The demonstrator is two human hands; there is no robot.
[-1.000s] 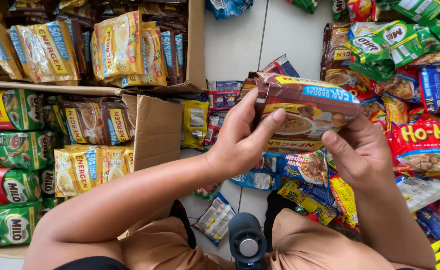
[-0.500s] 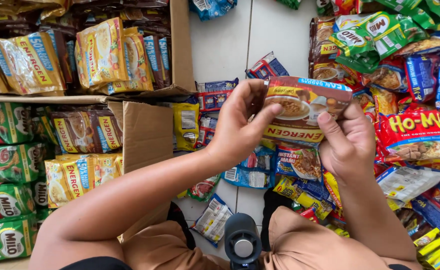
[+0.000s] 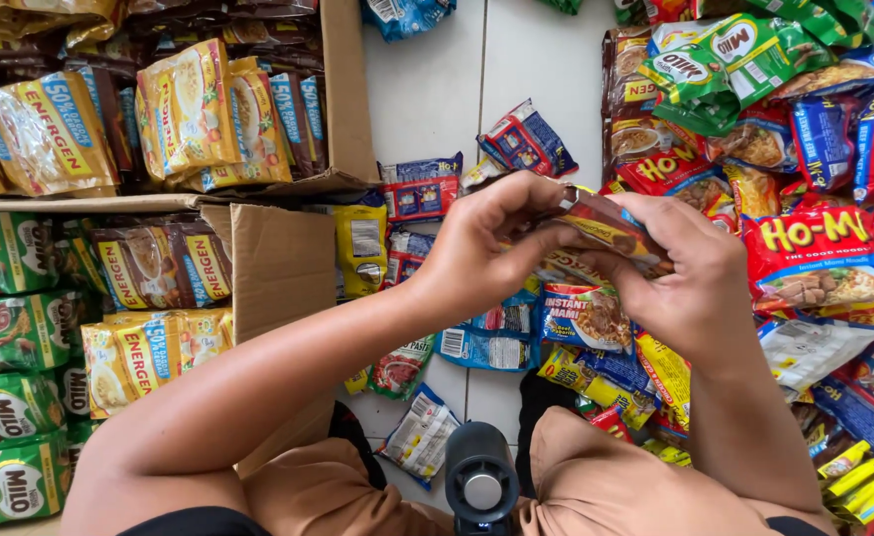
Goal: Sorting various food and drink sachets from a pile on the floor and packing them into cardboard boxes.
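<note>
Both hands hold one brown and yellow instant noodle packet [image 3: 605, 226] at mid-frame, above a heap of loose packets on the floor. My left hand [image 3: 486, 248] pinches the packet's left end from above. My right hand [image 3: 690, 273] wraps its right side, and the fingers cover much of the wrapper. The packet is tilted edge-on, so little of its face shows.
Two open cardboard boxes [image 3: 288, 258] at the left hold yellow cereal-drink sachets [image 3: 149, 347] and green malt-drink packs [image 3: 10, 407]. Red noodle bags [image 3: 814, 258] and green packs [image 3: 735, 55] pile up at the right. White floor tiles [image 3: 526, 69] show at top centre.
The packet has dropped lower and turned from face-up to edge-on. Both hands have closed in around it and moved down with it.
</note>
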